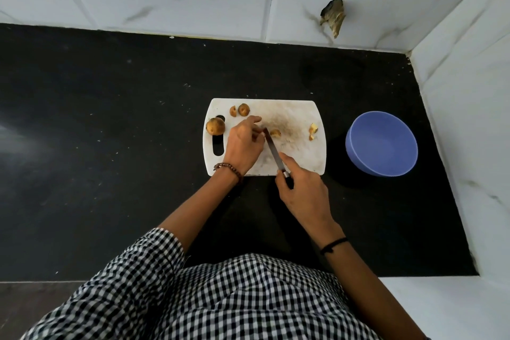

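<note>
Diagonally, knife (pixel 273 150) tip away-left.

Just one head cam, looking steeply down over the chest at the counter (pixel 110 119), board (pixel 298 124) dead centre, fairly close.

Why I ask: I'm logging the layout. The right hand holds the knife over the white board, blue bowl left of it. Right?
No. The head view shows the blue bowl right of the board, not left. The right hand does hold the knife over the board.
</note>
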